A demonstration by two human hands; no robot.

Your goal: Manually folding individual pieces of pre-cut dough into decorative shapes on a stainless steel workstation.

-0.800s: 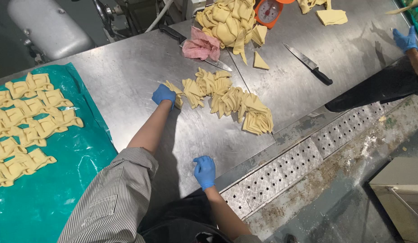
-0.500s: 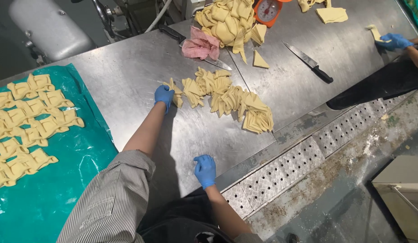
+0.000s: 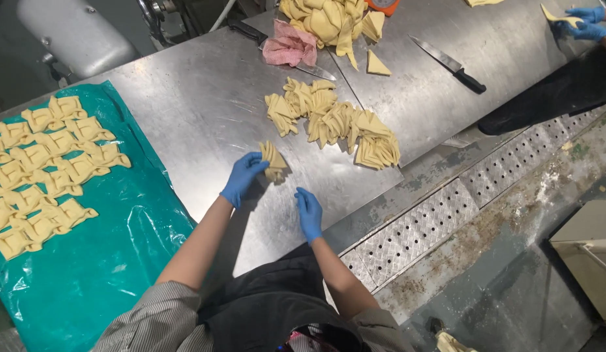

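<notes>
Fingers of the left hand [image 3: 242,177] pinch a folded dough piece [image 3: 274,163] on the steel table [image 3: 185,111]; right hand [image 3: 309,212] hovers nearby, fingers loosely together, empty.
Dough looks light, soft, easily deformed; best held gently by its folded edges.

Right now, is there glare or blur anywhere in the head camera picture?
Head view: bright glare streaks on the steel table, softer sheen on the green sheet; the left hand holding a dough piece and the right hand look fairly sharp; the arms cast a dark shadow toward the table edge; the straight edges bow slightly from the wide lens.
</notes>
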